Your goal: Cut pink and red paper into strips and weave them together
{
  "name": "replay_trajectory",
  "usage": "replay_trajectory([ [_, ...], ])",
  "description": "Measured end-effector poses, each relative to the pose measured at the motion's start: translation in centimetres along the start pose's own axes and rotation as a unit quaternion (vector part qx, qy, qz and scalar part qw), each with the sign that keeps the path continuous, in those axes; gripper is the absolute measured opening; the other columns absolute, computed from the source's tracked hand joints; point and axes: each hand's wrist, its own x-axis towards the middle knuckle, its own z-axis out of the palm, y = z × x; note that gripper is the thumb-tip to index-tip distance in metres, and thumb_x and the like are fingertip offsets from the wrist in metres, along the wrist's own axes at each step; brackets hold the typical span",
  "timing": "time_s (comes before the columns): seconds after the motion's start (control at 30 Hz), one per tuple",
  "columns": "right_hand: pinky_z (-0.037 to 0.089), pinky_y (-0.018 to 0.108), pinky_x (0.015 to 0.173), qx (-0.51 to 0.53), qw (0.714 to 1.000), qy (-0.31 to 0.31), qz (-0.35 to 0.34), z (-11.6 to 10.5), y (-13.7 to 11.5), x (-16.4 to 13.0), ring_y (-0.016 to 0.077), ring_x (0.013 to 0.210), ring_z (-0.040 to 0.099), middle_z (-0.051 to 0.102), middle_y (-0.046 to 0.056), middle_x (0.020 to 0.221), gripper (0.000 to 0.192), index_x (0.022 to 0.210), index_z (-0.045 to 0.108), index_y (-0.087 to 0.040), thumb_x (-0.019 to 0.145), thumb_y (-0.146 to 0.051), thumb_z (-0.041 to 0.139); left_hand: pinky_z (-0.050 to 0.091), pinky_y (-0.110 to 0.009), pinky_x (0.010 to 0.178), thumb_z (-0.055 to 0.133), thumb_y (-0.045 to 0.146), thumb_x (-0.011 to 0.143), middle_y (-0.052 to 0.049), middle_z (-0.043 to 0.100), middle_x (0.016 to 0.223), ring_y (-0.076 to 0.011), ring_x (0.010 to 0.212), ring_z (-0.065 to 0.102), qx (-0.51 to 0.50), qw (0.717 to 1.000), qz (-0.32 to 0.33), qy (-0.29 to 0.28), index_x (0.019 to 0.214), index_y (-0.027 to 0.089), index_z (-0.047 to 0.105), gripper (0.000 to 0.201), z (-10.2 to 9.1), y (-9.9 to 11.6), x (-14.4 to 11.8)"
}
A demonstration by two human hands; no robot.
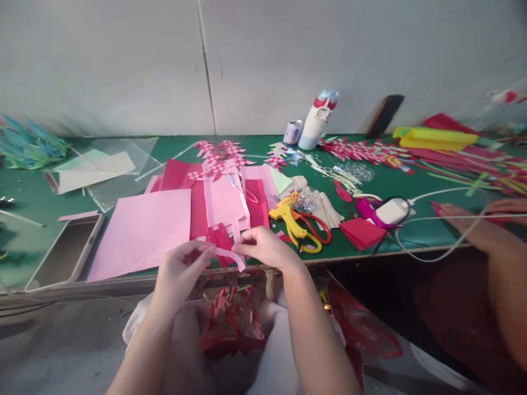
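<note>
My left hand (pixel 187 266) pinches a pale pink paper strip (pixel 231 255) between thumb and fingers at the table's front edge. Opposite it, my right hand (pixel 259 247) is closed on the strips as well, with a pink end standing up by its fingertips. Dark pink folded strips (pixel 220 237) lie just behind, partly covered by the fingers. Beyond them are light pink sheets (pixel 224 203) over dark pink paper. Left of these lies a large pink sheet (pixel 144 227). Yellow-handled scissors (pixel 294 225) and orange-handled scissors (pixel 323 227) rest right of my right hand.
Woven red-and-pink paper chains (pixel 222 156) lie at the back. A white bottle (pixel 317 123), a can (pixel 292 133) and a phone (pixel 385 116) stand by the wall. A white charger (pixel 391 211) with cables sits at right, near another person's hand (pixel 465 222). A grey tray (pixel 68 252) is left.
</note>
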Motion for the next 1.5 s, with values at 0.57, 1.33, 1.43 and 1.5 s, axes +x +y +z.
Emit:
replay_trajectory([
  [0.57,0.041,0.021,0.048,0.115,0.992,0.047,0.004,-0.3,0.5,0.3,0.0119,0.06,0.058,0.066,0.004,0.071,0.033,0.086,0.069,-0.011,0.073,-0.041,0.07,0.057,-0.029,0.071,0.066,0.023,0.078,-0.004,0.064,0.101,-0.0127,0.075,0.064,-0.094,0.989,0.082,-0.083,0.132,0.03,0.044,0.059,-0.4,-0.8,-4.7],
  [1.33,0.052,0.021,0.057,0.212,0.973,-0.065,0.057,1.8,-0.5,-0.1,0.0095,0.057,0.061,0.066,0.001,0.067,0.035,0.078,0.065,-0.012,0.061,-0.038,0.082,0.053,-0.027,0.075,0.06,0.026,0.081,-0.005,0.072,0.09,-0.0173,0.084,0.067,0.097,0.983,0.131,-0.09,0.084,0.022,0.071,0.012,-0.5,-1.1,-4.2],
  [1.43,0.051,0.02,0.057,0.175,0.981,-0.069,0.042,1.4,-0.1,-0.3,0.0093,0.058,0.06,0.067,0.002,0.071,0.034,0.083,0.066,-0.013,0.066,-0.039,0.079,0.052,-0.026,0.072,0.059,0.033,0.083,-0.004,0.071,0.086,-0.0165,0.08,0.065,0.112,0.982,0.1,-0.11,0.082,0.022,0.07,0.016,-0.8,-1.0,-4.4],
  [1.5,0.051,0.02,0.06,0.164,0.985,-0.051,0.026,1.0,0.0,-0.5,0.0105,0.064,0.062,0.068,0.004,0.077,0.034,0.085,0.065,-0.014,0.072,-0.044,0.073,0.051,-0.025,0.068,0.057,0.036,0.085,-0.003,0.069,0.08,-0.0154,0.075,0.064,0.121,0.979,0.074,-0.144,0.081,0.021,0.068,0.019,-1.0,-1.1,-4.5],
])
